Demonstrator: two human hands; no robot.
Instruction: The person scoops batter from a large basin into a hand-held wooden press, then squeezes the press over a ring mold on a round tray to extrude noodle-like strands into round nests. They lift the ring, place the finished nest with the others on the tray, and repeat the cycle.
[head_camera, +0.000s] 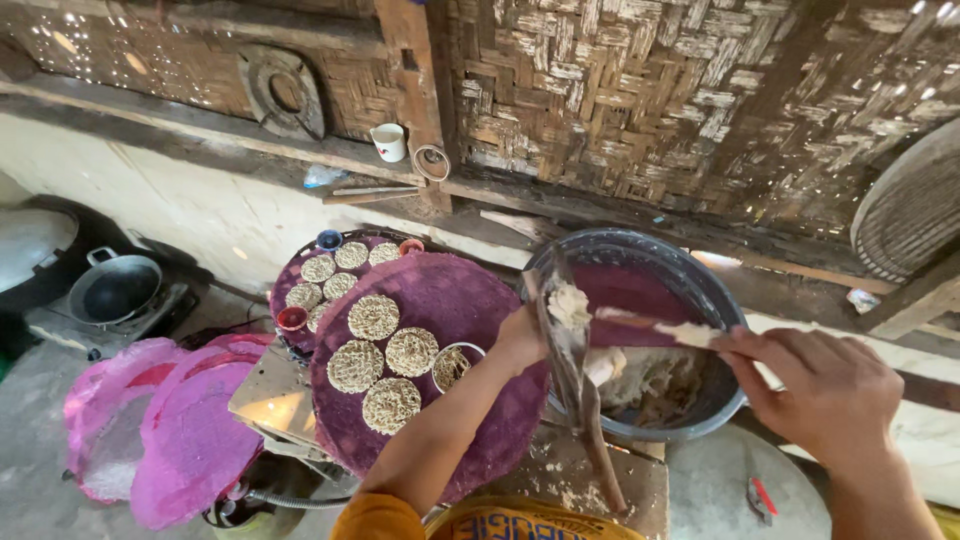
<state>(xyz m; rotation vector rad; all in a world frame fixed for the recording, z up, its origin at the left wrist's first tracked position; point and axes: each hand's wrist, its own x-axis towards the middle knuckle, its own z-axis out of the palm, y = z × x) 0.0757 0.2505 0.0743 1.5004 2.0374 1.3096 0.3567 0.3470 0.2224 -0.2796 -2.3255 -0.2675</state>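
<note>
- While both hands work over the basin, the thing in hand is a clump of pale, stringy noodle mass (568, 303), sitting on a long wooden paddle (572, 370) just right of the left hand.
- Judged soft, damp, light and crumbly; it would break apart if pinched, so it is best carried on a tool or scooped from beneath.
- Left hand (518, 342) is closed around the paddle near its upper part, holding it tilted over the basin rim.
- Right hand (822, 388) pinches a thin flat stick (655, 326) by its end; the smeared tip reaches the clump.
- Paddle and stick look stiff; gripping away from the sticky residue seems wise.
- Below and between the hands, a dark round basin (700, 290) holds more of the mass.
- Left of the left hand, a purple woven tray (450, 295) carries flat round noodle cakes (373, 317) and a small cup; these look fragile.
- Further left, pink trays (190, 430) are stacked.
</note>
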